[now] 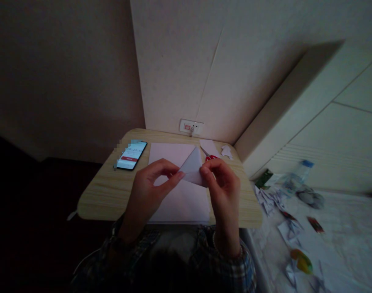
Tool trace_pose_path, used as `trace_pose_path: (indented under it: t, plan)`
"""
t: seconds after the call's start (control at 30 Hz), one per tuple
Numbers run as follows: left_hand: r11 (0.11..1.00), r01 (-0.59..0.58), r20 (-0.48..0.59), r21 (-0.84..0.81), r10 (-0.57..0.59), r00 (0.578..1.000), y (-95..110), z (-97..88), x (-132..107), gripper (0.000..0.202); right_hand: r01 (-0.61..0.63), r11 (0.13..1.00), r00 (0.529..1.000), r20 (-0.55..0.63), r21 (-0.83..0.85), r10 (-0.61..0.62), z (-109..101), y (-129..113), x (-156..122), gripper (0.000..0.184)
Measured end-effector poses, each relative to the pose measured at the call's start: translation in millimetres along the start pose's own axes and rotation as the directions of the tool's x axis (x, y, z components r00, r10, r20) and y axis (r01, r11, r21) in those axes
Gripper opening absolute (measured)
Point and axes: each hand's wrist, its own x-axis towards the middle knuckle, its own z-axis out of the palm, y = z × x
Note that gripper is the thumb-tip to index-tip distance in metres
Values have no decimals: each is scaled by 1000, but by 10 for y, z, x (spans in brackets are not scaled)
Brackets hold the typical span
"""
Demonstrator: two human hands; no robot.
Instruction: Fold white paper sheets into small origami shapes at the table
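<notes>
A small folded piece of white paper (192,166), with a pointed top, is held up between my two hands. My left hand (152,185) pinches its left corner between thumb and fingers. On the opposite side, my right hand (221,181) grips the right edge, its thumb in front. Beneath the hands lies a stack of white paper sheets (179,205) on the small wooden table (103,199). Red-handled scissors (209,156) rest just beyond my right hand, with a paper piece (208,145) behind them. The folds on the far side of the held paper are hidden.
A lit phone (131,155) lies at the table's left. A folded paper figure (226,151) sits at the back right corner. A wall socket (191,127) is behind the table. On the bed (347,219) at right are folded papers, a plastic bottle (300,173) and a yellow-green object (302,261).
</notes>
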Motion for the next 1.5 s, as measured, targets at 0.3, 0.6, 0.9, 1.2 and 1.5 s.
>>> trace_pose_path:
  t: [0.3, 0.6, 0.9, 1.2, 1.5]
  plan:
    - [984, -79, -55, 161, 89, 995, 24, -94, -13, 8, -26, 999, 997, 78, 20, 25, -74, 20, 28, 8]
    - [996, -47, -99, -72, 39, 994, 28, 15, -43, 6, 16, 997, 983, 184, -73, -2, -2, -39, 3, 12]
    - [885, 105, -143, -453, -188, 972, -25, 96, -43, 12, 52, 998, 980, 192, -35, -45, 52, -96, -31, 13]
    - [869, -34, -218, -493, -86, 972, -26, 97, -47, 14, 102, 990, 976, 204, -98, -80, 68, -84, -37, 13]
    - [964, -263, -306, -43, 238, 922, 72, -25, -98, 10, 66, 997, 984, 169, -49, -57, -62, 3, 18, 12]
